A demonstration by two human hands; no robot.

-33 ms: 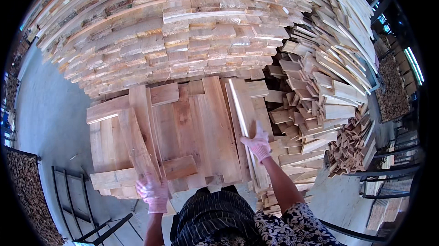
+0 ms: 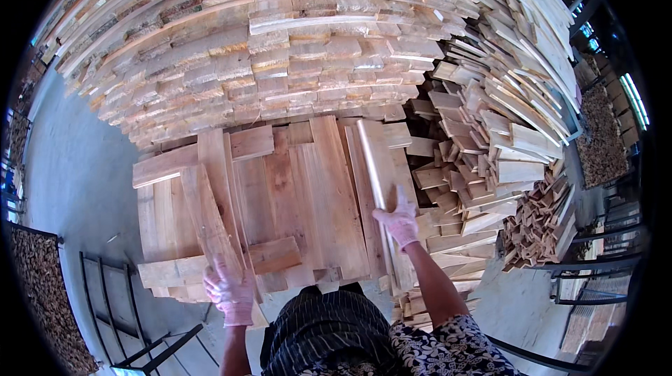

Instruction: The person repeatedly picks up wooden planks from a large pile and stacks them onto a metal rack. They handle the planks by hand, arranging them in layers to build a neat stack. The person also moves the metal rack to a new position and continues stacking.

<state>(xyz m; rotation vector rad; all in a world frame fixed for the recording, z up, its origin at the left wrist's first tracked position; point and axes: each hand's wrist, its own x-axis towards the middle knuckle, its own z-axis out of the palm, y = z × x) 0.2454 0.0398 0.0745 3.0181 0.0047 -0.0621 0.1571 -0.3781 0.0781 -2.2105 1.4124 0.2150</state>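
Note:
My left hand (image 2: 229, 294), in a pinkish work glove, lies at the near end of a slanted wooden board (image 2: 207, 211). Its fingers are stretched forward, touching or just over that end; the palm side is hidden. At the right, my gloved right hand (image 2: 399, 223) has hold of a long board (image 2: 380, 166), thumb at its left edge and fingers over its face. This board lies lengthwise away from me, its pale left edge showing. Between my hands, several boards (image 2: 280, 187) lie side by side as a flat layer, with a short piece (image 2: 275, 256) across them.
A high stack of boards (image 2: 280, 61) rises just beyond the layer. Loose offcuts (image 2: 462, 138) heap up on the right, with another pile (image 2: 537, 225) farther out. Dark metal frames (image 2: 112, 299) stand at the lower left on the grey floor (image 2: 77, 166).
My right hand has shifted slightly right with the long board, whose pale edge looks broader. My left hand has slid a little left and forward; the slanted board has stayed in place.

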